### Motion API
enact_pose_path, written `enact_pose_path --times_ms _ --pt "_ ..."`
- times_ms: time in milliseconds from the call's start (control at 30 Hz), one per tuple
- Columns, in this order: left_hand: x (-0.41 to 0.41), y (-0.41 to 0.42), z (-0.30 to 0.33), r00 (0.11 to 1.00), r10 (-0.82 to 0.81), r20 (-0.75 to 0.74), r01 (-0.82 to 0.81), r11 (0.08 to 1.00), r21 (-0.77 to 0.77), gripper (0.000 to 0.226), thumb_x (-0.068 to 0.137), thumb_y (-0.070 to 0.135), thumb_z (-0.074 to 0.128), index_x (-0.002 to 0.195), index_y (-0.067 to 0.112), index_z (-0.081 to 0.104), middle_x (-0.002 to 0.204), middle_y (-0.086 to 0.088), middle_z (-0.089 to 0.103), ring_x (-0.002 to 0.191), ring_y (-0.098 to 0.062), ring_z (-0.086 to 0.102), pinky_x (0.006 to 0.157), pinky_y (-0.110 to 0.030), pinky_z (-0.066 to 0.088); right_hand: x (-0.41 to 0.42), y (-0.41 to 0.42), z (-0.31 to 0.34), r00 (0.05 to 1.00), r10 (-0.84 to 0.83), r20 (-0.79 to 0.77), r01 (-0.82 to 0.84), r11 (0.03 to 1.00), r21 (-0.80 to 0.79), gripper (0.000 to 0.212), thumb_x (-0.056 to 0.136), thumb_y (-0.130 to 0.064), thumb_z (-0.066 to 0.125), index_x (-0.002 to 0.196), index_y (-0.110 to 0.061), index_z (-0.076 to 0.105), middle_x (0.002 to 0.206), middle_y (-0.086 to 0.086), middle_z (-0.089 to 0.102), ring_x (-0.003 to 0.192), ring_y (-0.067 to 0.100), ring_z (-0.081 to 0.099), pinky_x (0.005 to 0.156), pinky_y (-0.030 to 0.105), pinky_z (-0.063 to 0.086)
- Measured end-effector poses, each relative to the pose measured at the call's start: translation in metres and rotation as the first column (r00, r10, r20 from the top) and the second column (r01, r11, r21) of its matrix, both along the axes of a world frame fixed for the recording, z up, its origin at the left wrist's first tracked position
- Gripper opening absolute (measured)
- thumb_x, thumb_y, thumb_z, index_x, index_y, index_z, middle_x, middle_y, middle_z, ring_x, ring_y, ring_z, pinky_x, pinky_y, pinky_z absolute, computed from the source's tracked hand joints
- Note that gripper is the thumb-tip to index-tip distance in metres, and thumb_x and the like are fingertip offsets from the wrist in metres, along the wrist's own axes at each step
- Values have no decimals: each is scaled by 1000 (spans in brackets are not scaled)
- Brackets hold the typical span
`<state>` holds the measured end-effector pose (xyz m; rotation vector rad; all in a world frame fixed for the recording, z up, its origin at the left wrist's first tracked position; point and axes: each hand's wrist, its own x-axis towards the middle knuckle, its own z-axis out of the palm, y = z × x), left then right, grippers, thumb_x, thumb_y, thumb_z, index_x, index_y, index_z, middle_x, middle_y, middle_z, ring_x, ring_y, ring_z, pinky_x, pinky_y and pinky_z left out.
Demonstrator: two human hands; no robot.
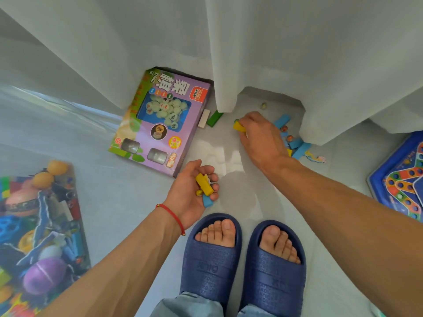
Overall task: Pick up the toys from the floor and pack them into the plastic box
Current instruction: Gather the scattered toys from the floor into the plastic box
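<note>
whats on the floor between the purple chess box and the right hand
Head view: a white block and a green block lie side by side there, next to the chess box; then bare floor up to the right hand.

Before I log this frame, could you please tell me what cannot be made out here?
- Head view: loose blue wooden blocks partly hidden by the right hand and white curtain.
- Clear plastic box: cut off by the left edge; contents blurred.
- Small items under the yellow block in the left hand's grip: too small.
</note>
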<state>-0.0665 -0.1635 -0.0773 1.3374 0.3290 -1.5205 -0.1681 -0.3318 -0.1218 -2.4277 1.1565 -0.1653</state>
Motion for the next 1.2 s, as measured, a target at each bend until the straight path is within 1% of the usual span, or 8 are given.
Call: enact_pose_path --times_ms 233,400,533,667,767,900,1067,1200 --pt "11 10 23 999 6 -53 -7 1000 -17 30 96 31 47 99 5 60 86 -16 60 71 -28 57 61 -34 45 36 13 12 958 89 -273 -103 994 -36 25 90 4 55 115 0 58 116 22 54 103 39 58 78 41 46" --pt "0 37 52 994 96 -52 -98 995 -32 22 92 0 49 112 0 59 105 -21 61 78 -32 63 67 -37 56 0 66 40 854 116 -507 -52 989 139 24 93 -12 61 116 -8 59 119 17 58 109 36 60 79 37 47" --pt "2 75 100 989 130 68 -123 988 -93 28 95 -9 43 119 -2 55 104 -23 62 80 -31 64 65 -36 55 -8 109 98 930 89 -356 151 791 593 25 84 -23 70 99 -3 65 87 17 75 80 30 73 75 35 60" --pt "29 139 160 960 254 117 -233 958 -170 25 94 -4 44 114 1 57 93 -19 63 76 -30 62 63 -36 53 39 143 210 955 258 -147 -26 566 824 18 87 -15 72 88 3 70 80 16 75 68 26 74 70 38 63" --pt "60 209 211 920 386 76 -359 903 -234 23 93 6 51 113 -1 57 96 -21 64 83 -33 62 73 -38 55 88 179 304 848 529 -25 -268 469 842 22 88 -21 75 91 1 70 88 16 75 80 28 75 75 38 61" --pt "101 310 252 808 574 132 -539 811 -226 38 86 12 57 121 -3 59 110 -24 62 104 -40 58 102 -54 46 154 249 367 762 637 116 -457 401 794 2 89 -2 69 90 -1 69 85 15 72 82 23 75 75 29 60" --pt "129 396 261 730 642 236 -638 763 -102 52 84 22 56 129 -4 54 119 -25 56 113 -42 59 107 -58 39 216 340 350 691 720 58 -504 423 753 8 87 -3 70 94 0 69 89 18 70 84 28 73 86 41 61" --pt "127 410 266 757 590 280 -591 801 -91 29 88 23 53 110 5 56 114 -25 56 109 -46 59 108 -57 36 220 369 326 615 783 -98 -500 483 719 27 83 -23 73 103 -4 71 104 14 71 98 32 71 88 46 60"
